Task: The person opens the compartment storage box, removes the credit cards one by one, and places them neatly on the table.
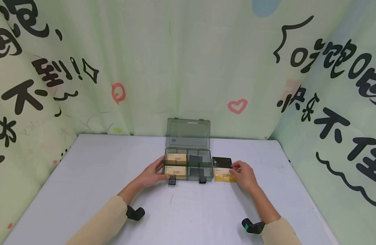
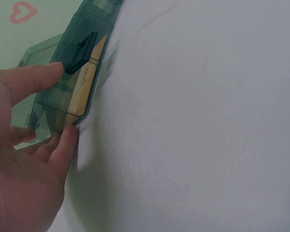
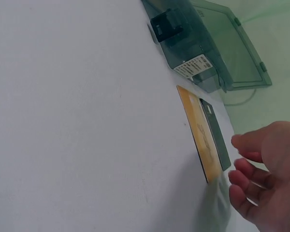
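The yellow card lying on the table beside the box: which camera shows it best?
The head view: the yellow card lies face up, whole, under the right hand. The right wrist view shows it edge-on, foreshortened. The left wrist view misses it.

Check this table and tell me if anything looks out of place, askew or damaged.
Nothing stands out. The compartment box sits square with its lid upright, two yellow cards lying flat inside. Beside it a yellow card and a black card lie flat by the right hand. The left hand touches the box's left end.
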Motion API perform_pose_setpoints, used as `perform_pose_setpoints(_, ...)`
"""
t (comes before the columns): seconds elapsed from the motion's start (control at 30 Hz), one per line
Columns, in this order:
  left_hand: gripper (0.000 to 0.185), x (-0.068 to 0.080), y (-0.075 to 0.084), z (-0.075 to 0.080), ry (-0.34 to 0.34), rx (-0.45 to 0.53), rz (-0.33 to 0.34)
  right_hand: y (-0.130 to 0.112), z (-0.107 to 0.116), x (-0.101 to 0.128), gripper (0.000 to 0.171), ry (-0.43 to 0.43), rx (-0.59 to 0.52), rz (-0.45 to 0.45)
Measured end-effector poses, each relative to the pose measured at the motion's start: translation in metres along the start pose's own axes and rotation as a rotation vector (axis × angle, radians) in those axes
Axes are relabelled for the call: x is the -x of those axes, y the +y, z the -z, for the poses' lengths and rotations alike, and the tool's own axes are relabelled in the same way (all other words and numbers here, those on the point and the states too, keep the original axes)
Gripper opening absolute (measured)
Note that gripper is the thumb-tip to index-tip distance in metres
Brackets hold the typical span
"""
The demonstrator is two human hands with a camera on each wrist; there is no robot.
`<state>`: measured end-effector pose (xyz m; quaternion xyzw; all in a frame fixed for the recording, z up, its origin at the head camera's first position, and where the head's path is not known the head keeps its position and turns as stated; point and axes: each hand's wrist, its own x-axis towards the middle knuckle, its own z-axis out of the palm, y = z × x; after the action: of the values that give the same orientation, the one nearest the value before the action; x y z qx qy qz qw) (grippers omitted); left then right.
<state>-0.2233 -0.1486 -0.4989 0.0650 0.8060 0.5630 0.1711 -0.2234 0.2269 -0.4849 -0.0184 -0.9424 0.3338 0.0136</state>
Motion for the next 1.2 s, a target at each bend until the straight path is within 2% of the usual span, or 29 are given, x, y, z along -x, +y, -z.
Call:
perform_pose_setpoints(0.33, 0.095, 0.000, -0.001, 0.001, 0.011, -0.009, 0.009, -0.020, -0.004, -0.002, 0.016, -0.052, -0.076, 0.080)
perform_pose_setpoints(0.6, 0.095, 0.000, 0.000, 0.002, 0.016, -0.009, 0.008, -0.033, -0.005, -0.005, 0.020, -0.074, -0.103, 0.083)
perform_pose_setpoints(0.87, 0.095, -0.001, -0.001, -0.001, 0.005, -0.009, 0.012, -0.047, -0.007, -0.007, 0.021, -0.086, -0.167, 0.138)
perform_pose_setpoints(1.2, 0.096, -0.001, -0.002, -0.001, -0.001, -0.017, -0.002, -0.060, -0.015, -0.012, 0.022, -0.126, -0.208, 0.159)
